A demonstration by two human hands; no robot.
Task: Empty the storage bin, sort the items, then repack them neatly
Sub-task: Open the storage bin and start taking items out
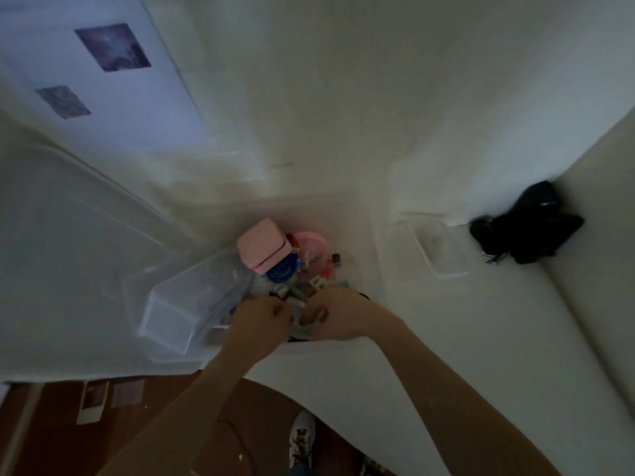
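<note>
A pile of small items lies on the white surface: a pink box (263, 249), a pink round lid (311, 243), a blue coiled cord (283, 273), pale green and white clips (318, 283). A clear storage bin (175, 310) lies tipped on its side left of the pile. My left hand (261, 321) and my right hand (340, 317) meet at the pile's near edge, fingers curled around a grey item (307, 324) between them. What that item is cannot be made out.
A clear lid (441, 250) lies right of the pile. A black bag (529, 225) sits against the right wall. A large clear lid or sheet (68, 235) spreads at the left. Brown floor and a patterned shoe (302, 438) show below the surface's edge.
</note>
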